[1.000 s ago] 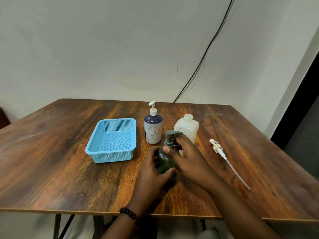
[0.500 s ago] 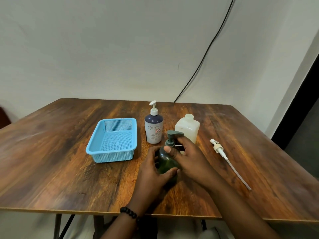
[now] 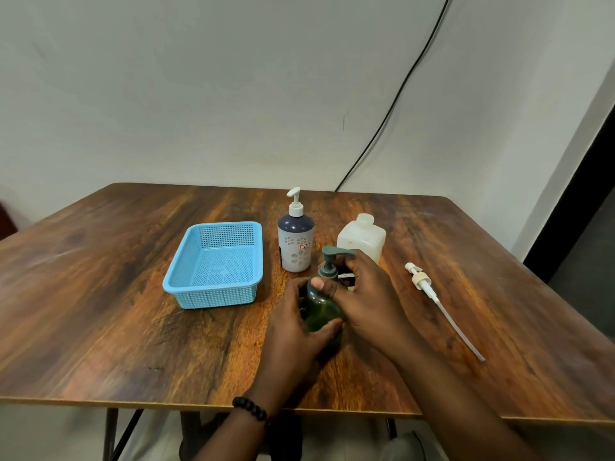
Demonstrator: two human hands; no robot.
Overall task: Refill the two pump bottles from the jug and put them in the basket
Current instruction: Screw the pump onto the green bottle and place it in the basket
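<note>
A dark green pump bottle stands upright near the table's middle, its grey-green pump head pointing right. My left hand wraps the bottle's body from the left. My right hand grips the pump collar and neck, thumb on the bottle's shoulder. Behind it stands a white and navy pump bottle with flower prints and its pump on. To the right of that sits a translucent white jug with its mouth uncapped. An empty light blue basket lies to the left.
A loose white pump with a long dip tube lies on the wooden table to the right of my hands. A black cable runs down the wall behind. The table's near edge is just below my wrists.
My right hand has shifted slightly around the green bottle's pump neck. The bottle and my left hand stay in place.
</note>
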